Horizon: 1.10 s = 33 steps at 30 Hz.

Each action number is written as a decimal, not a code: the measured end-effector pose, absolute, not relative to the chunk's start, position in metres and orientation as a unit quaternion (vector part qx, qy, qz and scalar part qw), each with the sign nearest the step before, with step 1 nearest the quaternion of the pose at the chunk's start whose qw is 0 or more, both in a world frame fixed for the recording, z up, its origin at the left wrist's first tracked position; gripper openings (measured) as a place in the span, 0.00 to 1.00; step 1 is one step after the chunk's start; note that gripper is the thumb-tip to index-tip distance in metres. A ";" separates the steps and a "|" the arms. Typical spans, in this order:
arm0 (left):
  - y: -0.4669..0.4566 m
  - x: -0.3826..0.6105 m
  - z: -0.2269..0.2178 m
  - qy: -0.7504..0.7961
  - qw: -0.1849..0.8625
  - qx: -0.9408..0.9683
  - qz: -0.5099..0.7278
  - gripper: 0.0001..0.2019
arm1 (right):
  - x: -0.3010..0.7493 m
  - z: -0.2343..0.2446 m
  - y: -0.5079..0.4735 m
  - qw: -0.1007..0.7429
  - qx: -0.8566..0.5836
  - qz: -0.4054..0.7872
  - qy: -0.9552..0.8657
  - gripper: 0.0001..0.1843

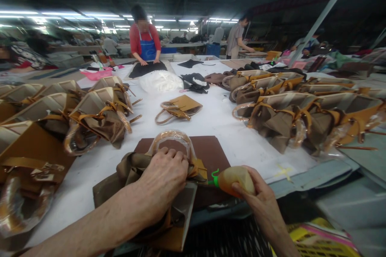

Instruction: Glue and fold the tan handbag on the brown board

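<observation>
Under my left hand (164,176) lies a tan and olive handbag (131,168), turned on its side on a brown board (211,150). My left fingers are curled closed on the bag near its plastic-wrapped handle (175,136). In my right hand (259,192) is a squeeze bottle (237,179) of amber liquid, its green nozzle pointing left at the bag's tan edge. The nozzle tip is close to that edge; whether it touches I cannot tell. Part of the bag hangs over the table's front edge.
Rows of handbags stand at the left (99,112) and right (277,116) of the white table (211,116). A small tan bag (181,108) lies ahead. Across the table, a person in a blue apron (147,49) handles black fabric (147,69). A yellow basket (319,241) is low right.
</observation>
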<state>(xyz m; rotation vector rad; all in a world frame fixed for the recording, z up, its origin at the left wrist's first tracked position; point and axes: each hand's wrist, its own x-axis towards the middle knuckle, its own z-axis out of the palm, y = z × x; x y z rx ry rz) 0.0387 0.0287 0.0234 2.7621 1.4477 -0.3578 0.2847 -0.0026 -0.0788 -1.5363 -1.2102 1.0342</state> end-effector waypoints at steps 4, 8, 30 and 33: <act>0.025 0.046 0.024 0.490 0.028 0.858 -0.151 0.14 | 0.282 -0.076 -0.006 0.433 -0.632 0.405 -0.499 0.23; 0.022 0.051 0.032 0.496 0.057 0.842 -0.202 0.17 | 0.283 -0.070 -0.007 0.429 -0.623 0.429 -0.494 0.22; 0.019 0.038 0.022 0.465 0.006 0.875 -0.135 0.17 | 0.275 -0.069 -0.007 0.433 -0.636 0.388 -0.508 0.23; 0.018 0.039 0.024 0.463 0.029 0.871 -0.161 0.18 | 0.276 -0.067 -0.011 0.428 -0.634 0.388 -0.514 0.24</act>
